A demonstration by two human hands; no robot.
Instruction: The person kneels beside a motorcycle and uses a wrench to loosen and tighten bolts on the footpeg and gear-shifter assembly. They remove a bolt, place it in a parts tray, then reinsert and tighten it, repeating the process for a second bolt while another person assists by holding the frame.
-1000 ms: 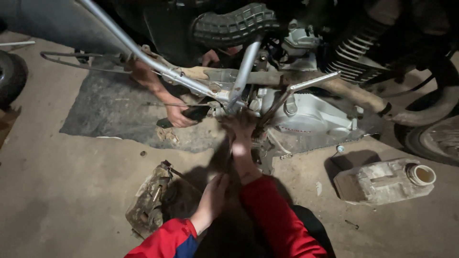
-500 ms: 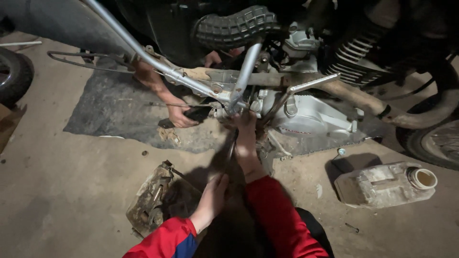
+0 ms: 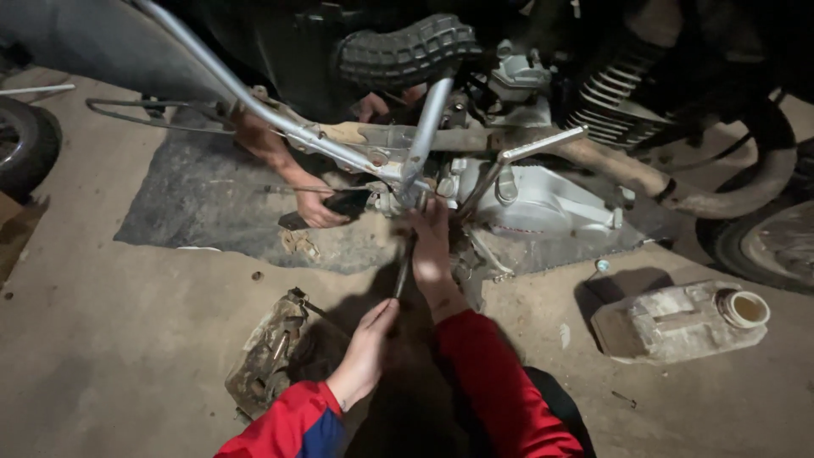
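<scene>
A motorcycle lies tilted over a dark mat, its silver engine case (image 3: pixel 543 199) and grey frame tubes (image 3: pixel 339 148) facing me. My right hand (image 3: pixel 431 246), in a red sleeve, reaches up to the frame joint below the engine, its fingers stretched against the metal. My left hand (image 3: pixel 366 343) grips the lower end of a thin dark metal tool (image 3: pixel 403 267) that runs up beside my right wrist toward the same joint. Another person's hand (image 3: pixel 315 208) holds a dark tool (image 3: pixel 339 203) against the engine's left side. A second hand of theirs (image 3: pixel 373 106) shows behind the frame.
A dirty translucent jerrycan (image 3: pixel 678 321) with an open neck lies at the right. A rusty greasy part (image 3: pixel 267 356) sits on the concrete by my left arm. Tyres show at the far left (image 3: pixel 25 148) and right (image 3: pixel 763 242). A knobby footpeg (image 3: pixel 407 51) and a kick lever (image 3: pixel 526 157) jut out.
Hardly anything moved. My left hand has shifted slightly up onto the tool's end, and my right hand stays at the frame joint. The other person's hand holds its place.
</scene>
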